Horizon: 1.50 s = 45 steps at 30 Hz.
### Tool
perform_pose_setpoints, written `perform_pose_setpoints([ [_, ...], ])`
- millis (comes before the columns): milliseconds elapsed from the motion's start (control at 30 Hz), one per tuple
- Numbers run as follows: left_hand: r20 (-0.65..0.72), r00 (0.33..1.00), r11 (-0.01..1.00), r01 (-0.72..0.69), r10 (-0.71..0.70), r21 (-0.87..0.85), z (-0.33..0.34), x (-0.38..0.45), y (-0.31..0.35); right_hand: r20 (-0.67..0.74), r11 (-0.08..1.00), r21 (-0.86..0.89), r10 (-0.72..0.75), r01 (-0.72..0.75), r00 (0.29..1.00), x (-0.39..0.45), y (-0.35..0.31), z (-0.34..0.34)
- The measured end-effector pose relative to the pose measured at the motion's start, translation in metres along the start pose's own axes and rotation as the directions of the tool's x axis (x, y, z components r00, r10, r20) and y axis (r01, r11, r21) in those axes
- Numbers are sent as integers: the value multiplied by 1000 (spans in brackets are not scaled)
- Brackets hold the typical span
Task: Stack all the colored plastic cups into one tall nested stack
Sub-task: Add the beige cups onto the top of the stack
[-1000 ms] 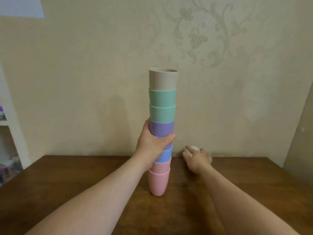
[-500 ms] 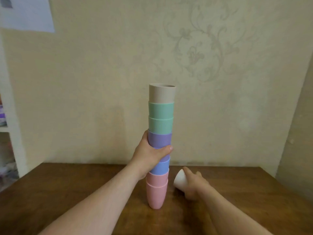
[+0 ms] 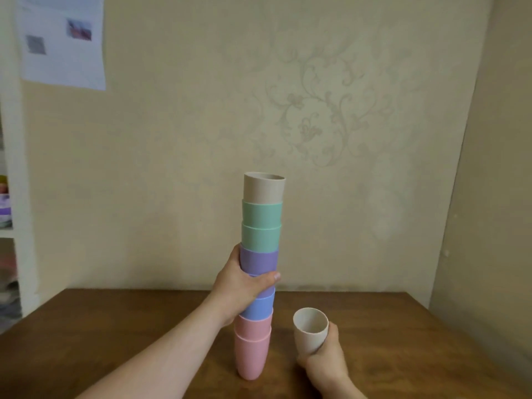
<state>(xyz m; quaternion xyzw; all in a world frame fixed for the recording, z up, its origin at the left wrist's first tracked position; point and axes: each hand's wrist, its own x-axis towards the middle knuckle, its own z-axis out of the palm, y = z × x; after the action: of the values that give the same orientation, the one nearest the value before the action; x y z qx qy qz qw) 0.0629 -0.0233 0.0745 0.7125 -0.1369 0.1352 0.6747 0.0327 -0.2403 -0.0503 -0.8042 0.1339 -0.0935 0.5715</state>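
One loose beige cup (image 3: 310, 329) is now off the tabletop (image 3: 403, 341) and upright, mouth up, where half a second ago we had it tipped on its side beside the stack (image 3: 260, 272). That leaves, we judge, only the lift to the top, onto the beige cup already there. Our right hand (image 3: 324, 362) is wrapped shut around its lower half, low and just right of the stack. Our left hand (image 3: 240, 286) stays clamped on the purple cup (image 3: 259, 262) at mid-height, thumb across the front, forearm reaching in from the lower left, steadying the stack on the tabletop.
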Motion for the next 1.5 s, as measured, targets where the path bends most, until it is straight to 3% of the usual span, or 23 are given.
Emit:
perform_pose_setpoints([
  [167, -32, 999, 1000, 1, -2, -25, -1, -7, -1, -15, 995, 93, -27, 28, 1000, -9, -1, -9],
  [367, 4, 999, 999, -35, 35, 8, -1, -10, -7, -87, 996, 42, -80, 84, 993, -12, -34, -12],
  [500, 30, 999, 999, -39, 38, 24, -2, -11, -6, -196, 942, 195, -234, 272, 952, -2, -121, -31],
  [633, 6, 1000, 998, -20, 19, 65, -2, -9, -6, -313, 785, 389, -381, 483, 870, -5, -249, -61],
  [733, 3, 1000, 992, -9, 8, 125, -2, -9, -3, -274, 671, 466, -510, 577, 815, -25, -324, -74],
  [833, -19, 1000, 987, -13, 16, 158, -2, -11, -1, -158, 688, 344, -628, 639, 762, -44, -362, -64],
  [967, -10, 999, 983, -42, 45, 177, -4, -16, 2, 31, 776, 146, -624, 614, 781, -48, -362, -37],
  [1133, -1, 1000, 977, -29, 30, 212, -5, -17, 6, 71, 771, 63, -637, 634, 768, -45, -349, -21],
  [1333, -12, 1000, 965, -12, 16, 261, -1, -12, 2, 91, 799, 121, -599, 588, 795, -38, -339, -24],
  [1500, -13, 1000, 964, -22, 26, 266, -2, -8, -5, 101, 798, 287, -575, 530, 812, -36, -324, -18],
])
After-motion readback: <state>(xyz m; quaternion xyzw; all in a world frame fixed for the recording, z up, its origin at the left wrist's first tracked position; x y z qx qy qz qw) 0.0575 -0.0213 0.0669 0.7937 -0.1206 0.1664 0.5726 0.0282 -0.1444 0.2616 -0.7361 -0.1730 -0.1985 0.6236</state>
